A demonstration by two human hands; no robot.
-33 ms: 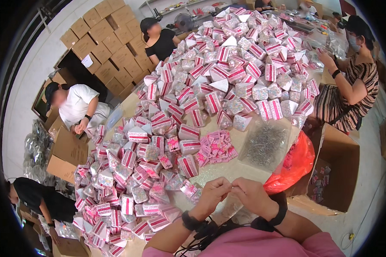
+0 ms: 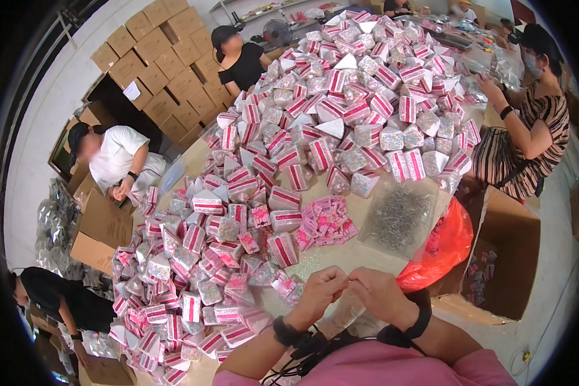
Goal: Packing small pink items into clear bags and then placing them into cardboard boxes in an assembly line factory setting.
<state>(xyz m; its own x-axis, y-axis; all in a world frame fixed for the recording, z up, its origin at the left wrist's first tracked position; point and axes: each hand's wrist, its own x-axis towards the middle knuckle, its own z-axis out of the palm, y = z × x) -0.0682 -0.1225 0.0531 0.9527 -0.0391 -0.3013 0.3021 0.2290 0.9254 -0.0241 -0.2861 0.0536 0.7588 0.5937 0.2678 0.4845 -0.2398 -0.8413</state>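
Observation:
At the table's near edge my left hand [image 2: 320, 294] and my right hand [image 2: 377, 294] meet, fingertips pinched together. Whatever they hold, if anything, is too small or hidden to make out. Just beyond them lies a small heap of pink cards [image 2: 326, 222]. To its right, thin metal pins [image 2: 400, 215] are gathered in a shallow clear tray [image 2: 373, 243]. A large mound of wrapped wedge-shaped pieces [image 2: 321, 151], silvery with pink stripes, spreads across the table. Closer on the left, more wedges [image 2: 191, 307] lie mixed with pink cards.
A red plastic bag [image 2: 441, 254] hangs by the table's right edge, beside an open carton [image 2: 511, 270] with small packets inside. Several people work around the table, one in a striped dress [image 2: 527, 138] at right. Stacked cartons [image 2: 167, 67] stand at the back left.

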